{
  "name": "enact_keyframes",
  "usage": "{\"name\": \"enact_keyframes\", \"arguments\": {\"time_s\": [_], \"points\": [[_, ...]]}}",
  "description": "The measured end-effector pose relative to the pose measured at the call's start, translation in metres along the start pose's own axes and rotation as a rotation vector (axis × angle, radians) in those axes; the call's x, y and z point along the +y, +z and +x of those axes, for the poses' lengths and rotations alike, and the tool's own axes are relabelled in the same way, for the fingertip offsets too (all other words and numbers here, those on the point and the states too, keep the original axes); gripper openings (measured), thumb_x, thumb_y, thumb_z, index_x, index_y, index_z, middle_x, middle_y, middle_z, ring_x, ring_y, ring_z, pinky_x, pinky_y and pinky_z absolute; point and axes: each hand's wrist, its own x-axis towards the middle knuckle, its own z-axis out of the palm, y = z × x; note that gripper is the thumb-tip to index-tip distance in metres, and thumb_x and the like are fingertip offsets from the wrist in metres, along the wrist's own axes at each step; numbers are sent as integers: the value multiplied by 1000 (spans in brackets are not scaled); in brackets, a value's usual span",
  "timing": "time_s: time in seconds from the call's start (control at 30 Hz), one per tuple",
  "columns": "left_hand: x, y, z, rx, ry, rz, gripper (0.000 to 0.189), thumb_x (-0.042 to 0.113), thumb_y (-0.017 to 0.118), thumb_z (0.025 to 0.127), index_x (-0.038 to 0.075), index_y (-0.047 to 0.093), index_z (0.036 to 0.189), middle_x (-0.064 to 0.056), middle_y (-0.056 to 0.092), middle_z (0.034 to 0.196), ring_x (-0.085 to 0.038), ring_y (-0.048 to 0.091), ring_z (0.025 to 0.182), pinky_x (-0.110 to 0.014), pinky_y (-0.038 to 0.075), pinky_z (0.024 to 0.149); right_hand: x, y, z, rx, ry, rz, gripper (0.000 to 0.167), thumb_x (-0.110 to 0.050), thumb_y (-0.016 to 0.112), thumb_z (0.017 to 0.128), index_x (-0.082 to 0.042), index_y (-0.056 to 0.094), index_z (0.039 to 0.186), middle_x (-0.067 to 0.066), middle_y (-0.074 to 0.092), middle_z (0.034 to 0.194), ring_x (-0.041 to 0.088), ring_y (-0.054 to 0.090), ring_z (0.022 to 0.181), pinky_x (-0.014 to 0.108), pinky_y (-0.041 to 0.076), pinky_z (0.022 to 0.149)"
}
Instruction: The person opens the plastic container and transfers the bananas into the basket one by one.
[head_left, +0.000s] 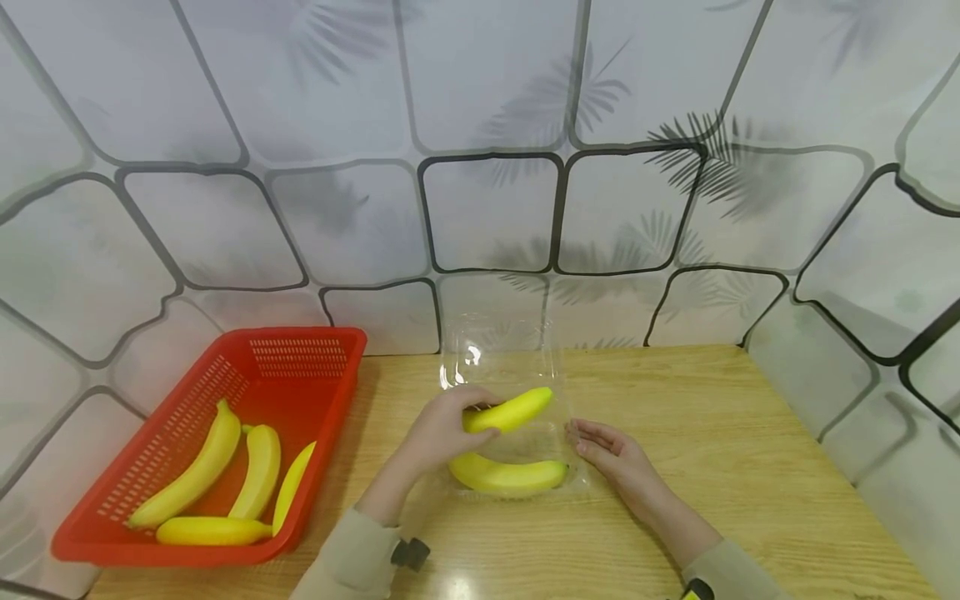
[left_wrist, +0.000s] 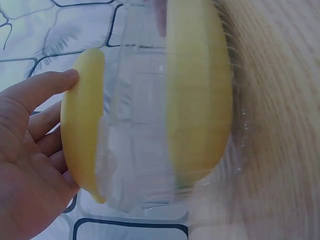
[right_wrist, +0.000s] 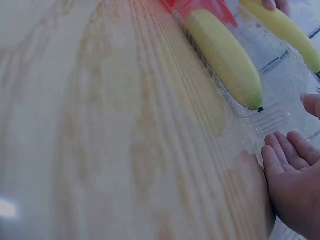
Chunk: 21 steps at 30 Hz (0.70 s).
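My left hand grips a yellow banana, thumb on the near side and fingers behind, over a clear plastic clamshell box. The lid of the box stands raised against the back wall. Along the front of the box lies another banana, seen large through the clear wall in the left wrist view. My right hand is at the right side of the box, fingers extended and holding nothing; whether the fingertips touch the plastic I cannot tell. In the right wrist view this hand lies low beside the box corner.
On the left stands a red plastic basket with several bananas in it. Everything rests on a wooden table. A patterned wall covering rises right behind the box and the basket, and also at both sides.
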Motion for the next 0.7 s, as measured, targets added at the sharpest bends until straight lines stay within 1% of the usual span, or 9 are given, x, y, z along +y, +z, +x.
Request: {"name": "enact_keyframes", "arguments": {"time_s": [0.13,0.3,0.53,0.7], "points": [[2,-5,-2,29,-6,29,37,10,87,88,10,77,124,-3,77,118,-17,69,103,-34,61,93,1,0,0,0,-11,11,62,-13,59,109,14,32,158,32,39,164,-11,62,119,8,49,105],[7,-12,-5,65,19,42,37,8,87,87,8,77,124,-4,78,116,-19,70,102,-34,62,93,2,-1,0,4,-24,25,61,-10,59,109,16,33,157,34,39,163,-10,63,119,8,49,105],[14,-20,-12,92,29,50,38,7,87,87,7,77,124,-6,77,116,-20,71,103,-35,63,93,3,0,0,19,-23,25,60,-8,59,108,17,34,156,34,40,162,-10,64,118,8,50,104],[19,-26,-16,116,38,69,39,6,87,87,7,77,124,-6,77,118,-19,71,103,-36,63,93,2,0,0,22,-21,21,60,-10,60,108,16,34,156,33,40,162,-10,63,118,8,50,104]]}}
